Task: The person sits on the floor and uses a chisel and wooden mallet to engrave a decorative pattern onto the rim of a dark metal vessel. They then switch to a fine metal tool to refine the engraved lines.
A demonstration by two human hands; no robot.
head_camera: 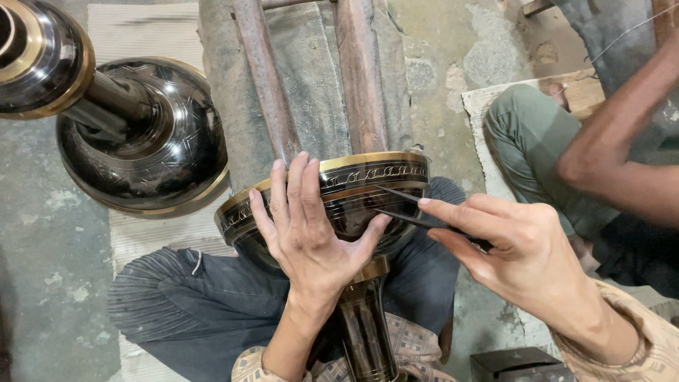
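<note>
My left hand (311, 230) lies spread flat over the dark bowl (339, 201) of a black and brass vase, fingers fanned across its rounded side and fingertips reaching the engraved brass band (368, 170) at the rim; the palm presses on the surface, steadying rather than closing around anything. The vase lies tilted across my lap, rim pointing away from me, its narrow neck (364, 325) running down between my knees, which are covered by dark trousers (191, 304). My right hand (523, 255) is clenched on a thin dark engraving tool (414, 212), pinched between thumb and forefingers, the pointed end touching the bowl just below the brass band on its right side. To my left, well apart from the work, a second black vessel (152, 138) with a brass edge stands on the floor, and part of a third glossy piece (39, 56) shows at the upper left corner. Two rusty metal bars (361, 71) run away from me over the rough concrete floor (49, 233). On my right sits another person, with a green-trousered knee (530, 134) and a bare forearm (622, 141) in view; what that arm is doing cannot be seen. A small dark box (516, 364) rests near my right wrist.
</note>
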